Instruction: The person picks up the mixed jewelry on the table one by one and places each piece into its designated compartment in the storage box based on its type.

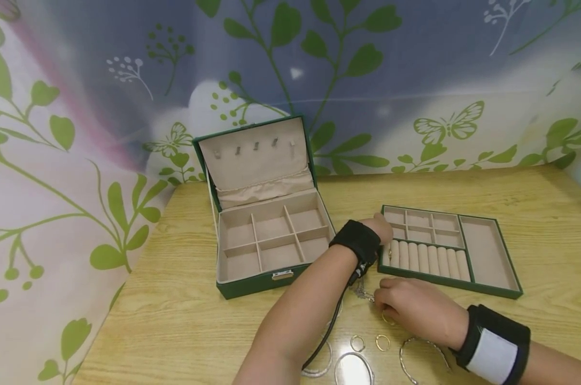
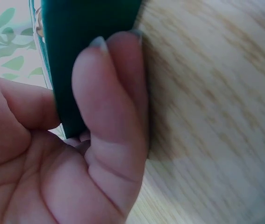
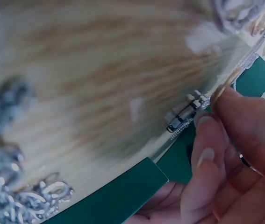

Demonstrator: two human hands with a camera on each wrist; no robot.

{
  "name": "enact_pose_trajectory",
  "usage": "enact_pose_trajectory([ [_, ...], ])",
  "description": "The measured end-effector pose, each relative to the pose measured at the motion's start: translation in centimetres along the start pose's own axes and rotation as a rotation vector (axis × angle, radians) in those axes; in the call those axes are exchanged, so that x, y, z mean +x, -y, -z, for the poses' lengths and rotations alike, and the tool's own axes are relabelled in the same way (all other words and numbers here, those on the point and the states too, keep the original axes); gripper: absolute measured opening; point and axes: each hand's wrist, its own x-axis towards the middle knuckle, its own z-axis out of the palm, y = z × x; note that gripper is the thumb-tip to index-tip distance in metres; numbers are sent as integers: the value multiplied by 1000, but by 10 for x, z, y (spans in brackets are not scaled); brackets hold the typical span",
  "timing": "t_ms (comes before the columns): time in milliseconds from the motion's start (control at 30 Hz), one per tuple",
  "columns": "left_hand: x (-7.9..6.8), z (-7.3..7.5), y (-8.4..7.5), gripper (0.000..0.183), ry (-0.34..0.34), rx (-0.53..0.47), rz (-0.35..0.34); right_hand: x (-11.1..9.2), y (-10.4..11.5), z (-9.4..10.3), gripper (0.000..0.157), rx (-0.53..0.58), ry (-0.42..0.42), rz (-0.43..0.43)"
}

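Note:
My left hand (image 1: 380,229) grips the left edge of a green jewelry tray (image 1: 493,256). In the left wrist view, the fingers (image 2: 109,102) curl against the green side of the tray, with the thumb opposite. In front of the tray, my right hand (image 1: 417,307) pinches a thin gold ring (image 3: 223,89) between thumb and fingertips. The tray has small square compartments, a row of beige ring rolls (image 1: 430,259) and a long compartment. A gold ring (image 1: 390,252) sits at the leftmost roll. Beside the right fingertips lies a silver chain (image 1: 362,292).
An open green jewelry box (image 1: 252,286) with six-part beige lining stands left of the tray, its lid (image 1: 256,160) leaning back. Nearer on the wooden table (image 1: 175,331) lie two gold rings (image 1: 382,343) and several silver bracelets (image 1: 354,369). A leaf-patterned cloth (image 1: 415,69) hangs behind.

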Motion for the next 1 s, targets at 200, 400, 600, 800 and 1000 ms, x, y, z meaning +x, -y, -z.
enact_pose_trajectory([
  [200,45,-13,-1,35,0,42,2,-1,2,5,19,36,7,-31],
  [400,28,-10,-2,38,3,-78,48,-1,3,8,18,97,12,-59],
  [600,10,-8,-4,44,8,-152,78,-3,4,11,17,115,2,-65],
  [800,19,-12,-3,45,12,-151,95,-5,3,16,12,82,-8,-62],
  [1000,-12,-2,0,47,8,-340,152,-5,0,28,14,74,-19,-111],
])
